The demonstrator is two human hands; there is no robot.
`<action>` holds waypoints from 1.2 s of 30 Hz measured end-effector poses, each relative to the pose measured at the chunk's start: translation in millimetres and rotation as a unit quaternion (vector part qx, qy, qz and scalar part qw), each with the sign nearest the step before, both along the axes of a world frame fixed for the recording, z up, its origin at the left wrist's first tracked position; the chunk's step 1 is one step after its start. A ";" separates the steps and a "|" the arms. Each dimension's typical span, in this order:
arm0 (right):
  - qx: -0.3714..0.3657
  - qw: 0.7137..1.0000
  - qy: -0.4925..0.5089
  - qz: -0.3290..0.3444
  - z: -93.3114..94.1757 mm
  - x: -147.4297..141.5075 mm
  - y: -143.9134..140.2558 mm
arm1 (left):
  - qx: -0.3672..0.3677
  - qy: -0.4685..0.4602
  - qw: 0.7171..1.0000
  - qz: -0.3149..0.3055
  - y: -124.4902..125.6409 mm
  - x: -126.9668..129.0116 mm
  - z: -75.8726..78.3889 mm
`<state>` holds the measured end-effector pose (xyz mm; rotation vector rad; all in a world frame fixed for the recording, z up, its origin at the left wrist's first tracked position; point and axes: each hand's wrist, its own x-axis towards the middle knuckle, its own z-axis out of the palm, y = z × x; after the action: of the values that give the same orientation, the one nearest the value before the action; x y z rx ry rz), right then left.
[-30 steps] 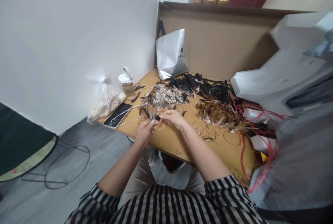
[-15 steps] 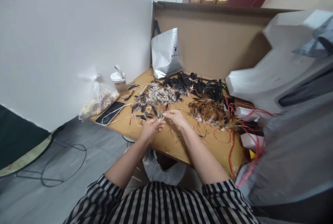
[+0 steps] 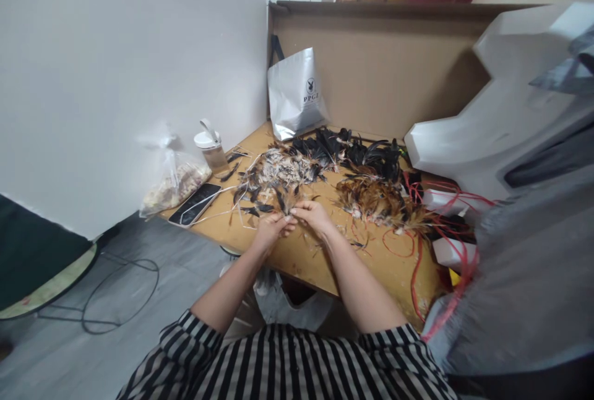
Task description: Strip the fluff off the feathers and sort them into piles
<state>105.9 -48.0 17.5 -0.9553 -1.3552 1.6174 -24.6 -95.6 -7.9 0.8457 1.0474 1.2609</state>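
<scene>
Both hands meet over the near edge of the wooden table (image 3: 297,264). My left hand (image 3: 275,228) is closed, pinching the base of a small bunch of brown and black feathers (image 3: 284,200). My right hand (image 3: 312,213) is closed too, its thumb and finger pinching at the same feathers beside the left fingertips. Just beyond the hands lies a pile of pale, dark-tipped feathers (image 3: 283,165). Black feathers (image 3: 362,151) are heaped behind it, and a brown feather pile (image 3: 371,199) sits to the right.
A phone (image 3: 195,204), a tied plastic bag (image 3: 174,180) and a lidded cup (image 3: 212,149) stand on the left. At the back is a silver bag (image 3: 297,96) against a cardboard panel (image 3: 385,72). Red string (image 3: 414,276) and white foam (image 3: 459,140) are on the right.
The hands have drawn closer together at the feather bunch, which shows a little more upright between them. The view has shifted slightly; the piles look the same.
</scene>
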 end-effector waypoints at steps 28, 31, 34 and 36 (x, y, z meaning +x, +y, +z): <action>0.176 0.942 -0.207 -0.195 3.5 48.4 30.3 | 0.042 -0.026 0.998 0.050 8.5 -18.9 -4.7; 0.199 0.912 -0.322 -0.156 6.6 57.2 31.3 | 0.041 -0.025 0.997 0.052 8.7 -18.6 -6.0; 0.206 0.880 -0.412 -0.120 13.6 55.6 30.3 | 0.036 -0.006 0.998 0.051 7.6 -16.9 -4.6; 0.190 0.860 -0.460 -0.110 17.6 50.4 31.8 | 0.034 0.002 0.998 0.046 6.6 -16.0 -3.4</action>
<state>156.3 -16.3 35.1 -1.6471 -1.9859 0.6302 -40.6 -89.0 -11.3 0.8604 1.0625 1.3794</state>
